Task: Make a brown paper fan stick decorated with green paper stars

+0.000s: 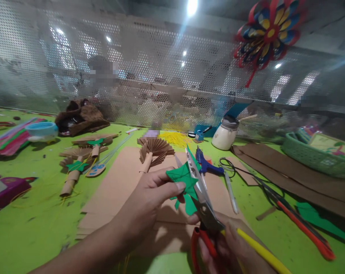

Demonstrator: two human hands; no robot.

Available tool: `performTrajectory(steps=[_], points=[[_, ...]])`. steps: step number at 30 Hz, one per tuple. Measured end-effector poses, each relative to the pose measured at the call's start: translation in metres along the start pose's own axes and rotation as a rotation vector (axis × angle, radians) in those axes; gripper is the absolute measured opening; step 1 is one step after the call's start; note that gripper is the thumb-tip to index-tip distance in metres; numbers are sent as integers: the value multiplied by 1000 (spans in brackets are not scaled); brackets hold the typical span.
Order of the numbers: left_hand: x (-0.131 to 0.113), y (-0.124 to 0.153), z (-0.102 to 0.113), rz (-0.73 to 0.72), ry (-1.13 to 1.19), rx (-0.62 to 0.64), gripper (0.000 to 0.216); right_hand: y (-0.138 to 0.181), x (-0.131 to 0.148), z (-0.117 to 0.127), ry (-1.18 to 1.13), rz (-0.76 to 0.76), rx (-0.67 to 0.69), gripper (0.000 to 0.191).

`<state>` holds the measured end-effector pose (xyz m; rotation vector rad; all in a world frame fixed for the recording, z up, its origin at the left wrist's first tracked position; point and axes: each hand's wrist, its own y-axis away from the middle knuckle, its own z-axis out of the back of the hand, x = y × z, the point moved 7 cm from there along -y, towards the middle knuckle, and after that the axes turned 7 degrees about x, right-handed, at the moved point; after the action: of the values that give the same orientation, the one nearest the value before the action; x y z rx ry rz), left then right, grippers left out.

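Left hand (146,193) pinches the green paper (178,173), while right hand (232,239) grips scissors (204,207) pointing forward across the paper's right side.

A single head-worn camera is looking forward and down from the near side of the green table (15,238), viewing the left hand (152,190) and right hand (233,239) closely, and facing the perforated screen (149,72) beyond the far edge.

round white lamp (192,7) glaring above the grey perforated screen (149,45), stuff behind it's pretty dim and blurry
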<state>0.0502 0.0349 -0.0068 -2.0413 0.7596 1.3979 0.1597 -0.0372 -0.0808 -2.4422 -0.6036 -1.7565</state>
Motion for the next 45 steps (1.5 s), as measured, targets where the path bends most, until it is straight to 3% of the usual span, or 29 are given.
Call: performTrajectory(steps=[7,12,45], points=[[1,1,0,14,22,-5,13,0,-2,-7,-29,15,21,77],[4,2,2,39,9,-58,10,1,-9,-3,-58,4,-1,72],[4,0,-3,61,38,-6,12,-2,-16,-3,-38,53,-30,70]])
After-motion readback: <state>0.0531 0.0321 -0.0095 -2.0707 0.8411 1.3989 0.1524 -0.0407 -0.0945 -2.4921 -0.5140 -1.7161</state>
